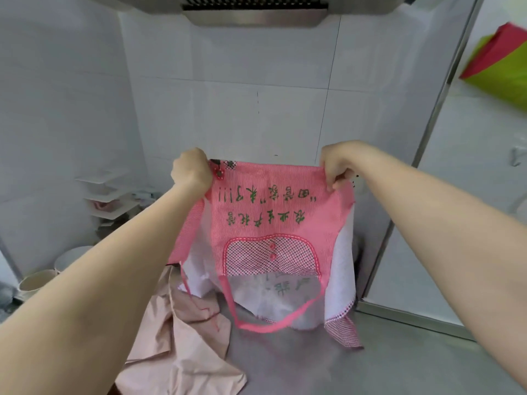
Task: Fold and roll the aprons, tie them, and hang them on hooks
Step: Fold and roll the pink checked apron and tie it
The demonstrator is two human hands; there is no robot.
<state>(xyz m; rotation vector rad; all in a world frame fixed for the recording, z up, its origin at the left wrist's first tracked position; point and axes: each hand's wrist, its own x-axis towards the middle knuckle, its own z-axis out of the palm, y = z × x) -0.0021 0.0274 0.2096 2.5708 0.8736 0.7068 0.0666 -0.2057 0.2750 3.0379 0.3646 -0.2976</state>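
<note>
A pink striped apron (265, 223) with green lettering and a checked pocket hangs upside down in the air above the steel counter. My left hand (192, 171) grips its top left corner and my right hand (339, 163) pinches its top right corner. The fabric is stretched flat between them. Its white lining and pink neck strap (256, 326) dangle down to the counter. A second, pale pink apron (176, 337) lies crumpled on the counter below my left forearm.
The steel counter (370, 366) runs along a white tiled wall under a range hood (253, 10). White corner shelves (105, 192) and cream pots (40, 280) stand at the left. A wall hook (516, 156) and a green and red cloth (502, 64) are on the right.
</note>
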